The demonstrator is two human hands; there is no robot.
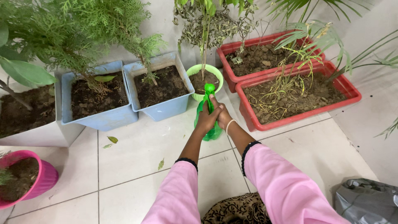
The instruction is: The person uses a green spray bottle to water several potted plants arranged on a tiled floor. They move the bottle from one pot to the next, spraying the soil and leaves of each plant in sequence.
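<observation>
While both hands clasp the green spray bottle (pixel 209 111) above the tiled floor (pixel 137 166), it could slip.
Left hand (pixel 206 120) and right hand (pixel 224 116) overlap on its neck; spray may miss the small green pot (pixel 195 74).

— What colours are the planters?
— Two pale blue square pots (pixel 124 93) at the far left, a light green round pot (pixel 206 74) beside them, two red troughs (pixel 290 79) at the far right, a pink pot (pixel 31 178) near left.
— And the spray bottle (pixel 209 112)?
— Bright green. Pink sleeves (pixel 232 191), black-trimmed; white tiled floor (pixel 137 166).
</observation>
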